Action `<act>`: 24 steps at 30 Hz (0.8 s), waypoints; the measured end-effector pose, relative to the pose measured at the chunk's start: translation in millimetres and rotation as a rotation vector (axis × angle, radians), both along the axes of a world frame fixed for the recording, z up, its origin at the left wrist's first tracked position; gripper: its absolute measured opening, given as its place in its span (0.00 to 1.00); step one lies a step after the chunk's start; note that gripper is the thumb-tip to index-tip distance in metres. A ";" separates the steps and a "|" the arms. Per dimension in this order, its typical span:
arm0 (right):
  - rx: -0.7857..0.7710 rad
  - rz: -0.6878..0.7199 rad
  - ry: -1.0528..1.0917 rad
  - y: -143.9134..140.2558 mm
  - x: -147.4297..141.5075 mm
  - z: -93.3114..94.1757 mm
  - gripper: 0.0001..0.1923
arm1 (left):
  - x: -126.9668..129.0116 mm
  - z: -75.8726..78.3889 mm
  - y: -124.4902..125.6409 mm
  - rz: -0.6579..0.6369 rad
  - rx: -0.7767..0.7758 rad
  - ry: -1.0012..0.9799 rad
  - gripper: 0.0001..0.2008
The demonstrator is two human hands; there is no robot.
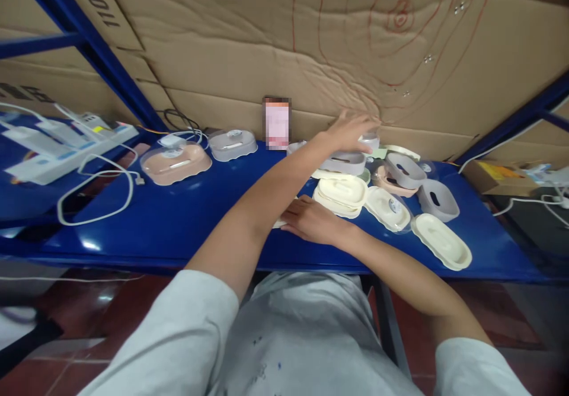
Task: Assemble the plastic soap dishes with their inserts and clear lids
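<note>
Glossy blue shelf (186, 218); creased cardboard (267, 40)

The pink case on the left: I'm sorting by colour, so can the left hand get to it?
Probably yes. The left hand hovers over the right-hand pile, and bare blue shelf separates it from the pink case.

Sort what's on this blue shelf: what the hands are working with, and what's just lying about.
In hand:
- left hand on grey oval plastic housing
- right hand beside cream oval plastic lids

Lying about:
- pink oval plastic unit
- white power strip
- looped white cable

Dim indoor light, glare patches on blue shelf (178, 224), curved wide-angle edges, soft overall focus
</note>
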State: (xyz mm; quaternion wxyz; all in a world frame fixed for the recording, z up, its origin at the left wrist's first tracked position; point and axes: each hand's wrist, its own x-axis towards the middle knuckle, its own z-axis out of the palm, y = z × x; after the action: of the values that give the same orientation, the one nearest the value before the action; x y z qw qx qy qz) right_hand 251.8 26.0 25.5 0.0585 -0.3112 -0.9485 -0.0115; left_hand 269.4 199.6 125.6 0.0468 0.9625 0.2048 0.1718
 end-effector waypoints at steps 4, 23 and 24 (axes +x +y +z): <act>-0.033 -0.027 0.018 4.4 8.7 9.2 0.10 | -2.6 3.8 -2.5 0.038 -0.005 -0.012 0.41; 0.293 -1.030 0.585 38.4 205.0 84.9 0.11 | -293.4 -128.5 -319.2 -0.098 -1.221 0.181 0.12; 0.291 -1.095 0.553 42.0 213.8 81.2 0.11 | -295.7 -127.0 -317.8 -0.113 -1.231 0.198 0.13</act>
State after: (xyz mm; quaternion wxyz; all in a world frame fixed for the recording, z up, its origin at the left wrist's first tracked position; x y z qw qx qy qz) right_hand 465.6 67.9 106.7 0.3290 -0.7319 -0.5902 -0.0877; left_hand -26.2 -118.2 -1.3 0.5825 0.7799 0.2182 -0.0702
